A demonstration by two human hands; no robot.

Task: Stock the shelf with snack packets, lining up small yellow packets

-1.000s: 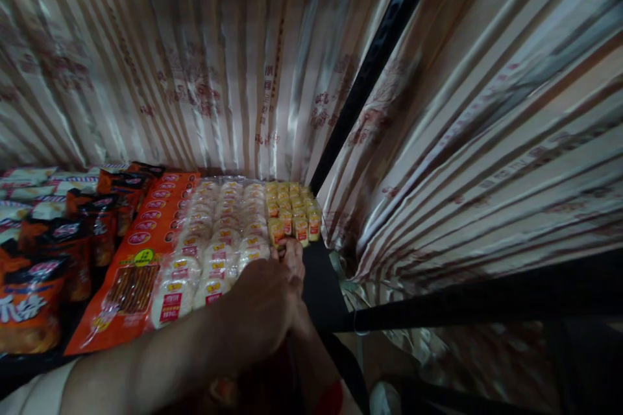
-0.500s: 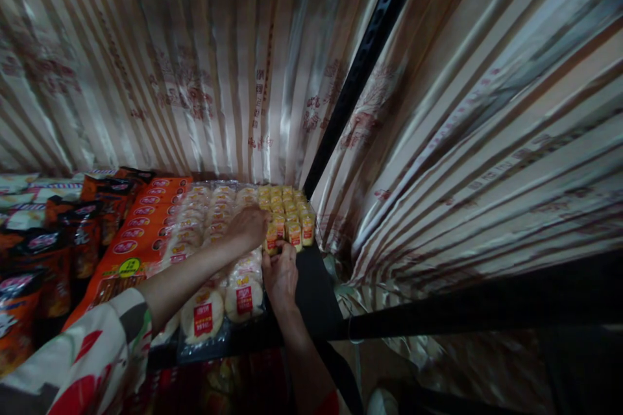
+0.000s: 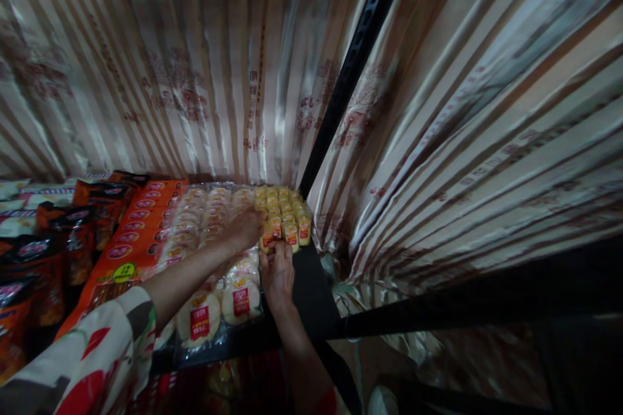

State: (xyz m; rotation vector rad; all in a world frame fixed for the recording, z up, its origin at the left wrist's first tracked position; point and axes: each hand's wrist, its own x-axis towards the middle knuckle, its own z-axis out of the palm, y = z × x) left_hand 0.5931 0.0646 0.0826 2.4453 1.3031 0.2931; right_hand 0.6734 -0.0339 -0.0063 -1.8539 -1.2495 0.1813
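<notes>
Small yellow packaged snacks (image 3: pixel 289 211) with red labels stand in tight rows at the right end of a dark shelf. My left hand (image 3: pixel 244 231) reaches in from the left, its fingers closed at the left side of the front yellow packet (image 3: pixel 270 233). Below it, my right hand (image 3: pixel 278 269) has its bent fingers on the lower front of the same packet. The fingertips are partly hidden. Clear-wrapped round pale crackers (image 3: pixel 241 301) with red labels lie in rows beneath my left forearm, left of the yellow packets.
Orange snack packs (image 3: pixel 141 214) and black-and-orange bags (image 3: pixel 80 230) fill the shelf to the left. A black perforated post (image 3: pixel 348 74) rises at the back right corner. Pleated printed curtain (image 3: pixel 219 78) hangs behind and at the right. Bare black shelf surface (image 3: pixel 314 292) shows beside my right hand.
The view has shifted slightly, so the shelf sits a little further left. Both hands stay at the front yellow packet, with only small finger movement.
</notes>
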